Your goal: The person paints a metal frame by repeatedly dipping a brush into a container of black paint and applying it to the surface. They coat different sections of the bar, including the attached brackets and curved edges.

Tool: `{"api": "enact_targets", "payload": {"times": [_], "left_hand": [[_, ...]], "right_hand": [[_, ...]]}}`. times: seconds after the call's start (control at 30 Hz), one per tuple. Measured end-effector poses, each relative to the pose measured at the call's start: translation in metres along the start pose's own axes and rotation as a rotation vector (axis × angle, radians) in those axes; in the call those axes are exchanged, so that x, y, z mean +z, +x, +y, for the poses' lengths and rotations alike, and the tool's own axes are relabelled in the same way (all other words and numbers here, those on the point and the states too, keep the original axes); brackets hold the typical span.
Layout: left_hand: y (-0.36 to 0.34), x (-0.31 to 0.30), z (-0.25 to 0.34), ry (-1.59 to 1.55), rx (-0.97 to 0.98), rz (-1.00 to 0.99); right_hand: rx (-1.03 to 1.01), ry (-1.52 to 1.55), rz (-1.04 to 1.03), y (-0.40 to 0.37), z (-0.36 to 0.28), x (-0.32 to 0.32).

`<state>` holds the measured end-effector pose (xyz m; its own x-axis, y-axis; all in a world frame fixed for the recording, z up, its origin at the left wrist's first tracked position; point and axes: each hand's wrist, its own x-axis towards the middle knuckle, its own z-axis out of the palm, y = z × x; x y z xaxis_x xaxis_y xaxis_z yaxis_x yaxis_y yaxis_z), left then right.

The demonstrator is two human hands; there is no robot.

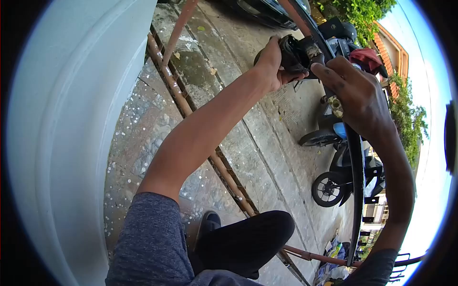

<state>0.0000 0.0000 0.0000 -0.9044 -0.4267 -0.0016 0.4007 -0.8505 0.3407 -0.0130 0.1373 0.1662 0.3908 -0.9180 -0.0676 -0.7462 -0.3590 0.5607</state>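
My left hand [276, 64] has its fingers wrapped round a black, glossy object [292, 53], held up against a metal joint [312, 50] on the frame. Just to the right, my right hand [358, 93] is closed beside that joint, with its knuckles toward me and its fingertips partly hidden. What it grips cannot be made out. A long black metal bar [355, 190] runs down the view past my right hand. A worn, yellowish metal fitting [336, 107] sits beside this hand on the bar.
A large white surface [62, 143] fills the left. Reddish pipes [219, 167] cross the speckled floor [143, 138]. Parked motorcycles [329, 189] stand beyond the bar. Part of a black vehicle [262, 12] shows at the top. My bent knee [272, 229] is low in view.
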Motion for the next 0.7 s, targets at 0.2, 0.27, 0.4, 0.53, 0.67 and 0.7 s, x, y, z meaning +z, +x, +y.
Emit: {"api": "enact_targets", "payload": {"times": [0.2,0.27,0.4,0.53,0.67,0.7], "left_hand": [[0.000,-0.004,0.001,0.007,0.006,0.008],[0.001,-0.002,0.000,0.018,0.012,0.008],[-0.002,-0.002,-0.005,0.008,-0.016,-0.001],[-0.003,-0.003,-0.007,0.019,-0.022,-0.013],[-0.003,-0.004,-0.011,0.012,-0.013,-0.011],[-0.001,-0.005,-0.014,0.006,-0.016,-0.006]], "right_hand": [[-0.045,-0.186,0.020,0.011,-0.003,0.007],[-0.075,-0.259,0.009,0.020,-0.002,0.007],[-0.033,-0.287,-0.175,0.007,-0.017,0.001],[-0.032,-0.254,-0.166,0.003,-0.026,-0.009],[-0.047,-0.255,-0.096,0.019,-0.008,0.003],[-0.041,-0.259,-0.118,0.016,-0.009,0.003]]}}
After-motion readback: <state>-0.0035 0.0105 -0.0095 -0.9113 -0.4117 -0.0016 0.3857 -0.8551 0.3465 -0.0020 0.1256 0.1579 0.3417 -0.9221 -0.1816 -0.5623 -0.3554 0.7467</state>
